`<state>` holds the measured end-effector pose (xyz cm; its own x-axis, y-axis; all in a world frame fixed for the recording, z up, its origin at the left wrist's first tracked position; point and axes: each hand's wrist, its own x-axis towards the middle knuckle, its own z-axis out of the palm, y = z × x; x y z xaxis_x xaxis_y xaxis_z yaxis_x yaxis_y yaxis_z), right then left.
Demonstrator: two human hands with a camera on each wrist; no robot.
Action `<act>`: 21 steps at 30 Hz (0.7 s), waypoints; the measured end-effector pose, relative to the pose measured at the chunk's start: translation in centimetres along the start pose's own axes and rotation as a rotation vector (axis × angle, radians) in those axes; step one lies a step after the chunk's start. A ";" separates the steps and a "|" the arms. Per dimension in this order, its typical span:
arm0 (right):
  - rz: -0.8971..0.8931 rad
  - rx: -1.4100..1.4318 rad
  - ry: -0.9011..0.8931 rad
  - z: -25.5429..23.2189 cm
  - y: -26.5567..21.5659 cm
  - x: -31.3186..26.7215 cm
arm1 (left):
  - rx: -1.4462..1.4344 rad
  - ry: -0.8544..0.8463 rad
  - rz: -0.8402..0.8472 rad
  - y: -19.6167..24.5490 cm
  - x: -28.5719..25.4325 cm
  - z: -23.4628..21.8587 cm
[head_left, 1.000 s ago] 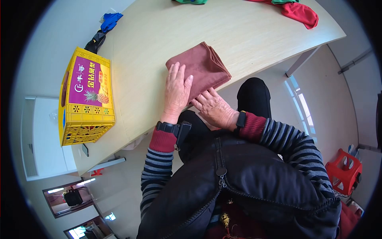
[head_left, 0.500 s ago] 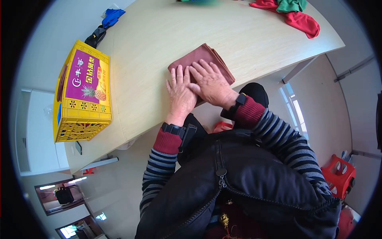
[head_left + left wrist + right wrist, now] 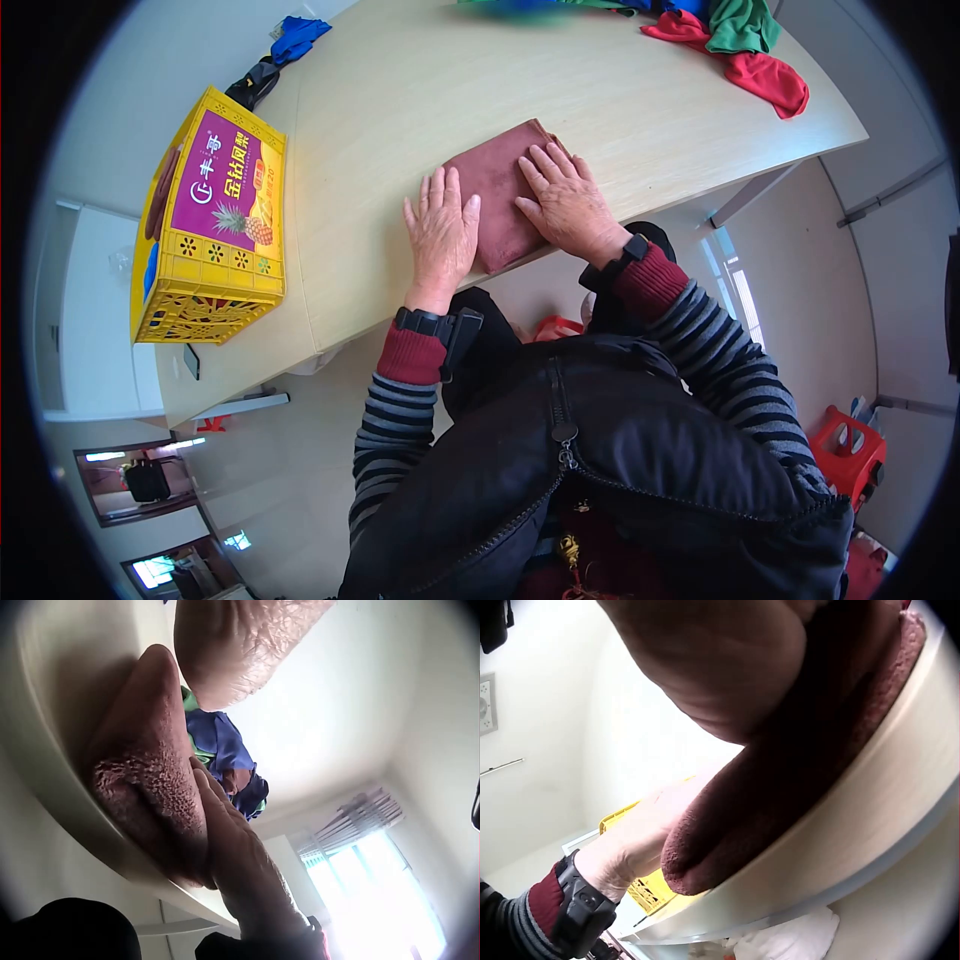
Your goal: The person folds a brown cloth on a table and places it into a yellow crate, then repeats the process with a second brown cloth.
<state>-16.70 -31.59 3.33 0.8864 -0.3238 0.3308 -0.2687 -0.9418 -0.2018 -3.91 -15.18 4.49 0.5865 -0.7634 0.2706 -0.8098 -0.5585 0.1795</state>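
A folded reddish-brown cloth (image 3: 493, 205) lies near the table's front edge. My left hand (image 3: 440, 238) is at its left side with the fingers straight, the fingertips pointing away from me. My right hand (image 3: 574, 208) lies flat over the cloth's right part, fingers spread. Seen from the left wrist, the cloth (image 3: 154, 757) shows a thick rounded fold, and the right hand (image 3: 247, 870) rests along its far side. In the right wrist view the palm of the right hand (image 3: 720, 667) is over the cloth (image 3: 750, 806), whose layers show at the edge.
A yellow crate (image 3: 215, 300) with a pineapple label stands at the table's left. Blue cloth (image 3: 300, 38) and a black item (image 3: 253, 84) lie behind it. Red cloth (image 3: 768, 85) and green cloth (image 3: 742, 25) are at the far right. A red stool (image 3: 848, 455) stands on the floor.
My right hand moved from the cloth's near corner up onto it beside the left hand, then to its right part. The left hand shifted to the left side, so the hands are now apart.
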 end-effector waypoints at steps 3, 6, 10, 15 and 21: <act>-0.060 0.040 0.047 -1.3 -0.4 1.5 | 0.008 0.043 0.028 0.2 1.9 -0.1; -0.070 0.074 0.043 -0.3 -0.6 3.0 | 0.051 -0.005 0.186 0.4 3.7 1.6; -0.019 0.101 0.007 1.5 1.2 4.4 | 0.018 0.019 0.169 0.4 3.2 2.9; -0.008 0.111 0.021 2.3 1.4 4.0 | -0.011 0.037 0.178 -0.1 3.1 3.0; 0.000 0.018 0.096 0.9 0.2 2.5 | -0.018 0.131 0.210 2.1 1.2 1.1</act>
<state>-14.20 -32.52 3.27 0.8458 -0.3320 0.4176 -0.2614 -0.9403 -0.2180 -4.91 -17.66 4.19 0.3994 -0.8131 0.4235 -0.9146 -0.3851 0.1231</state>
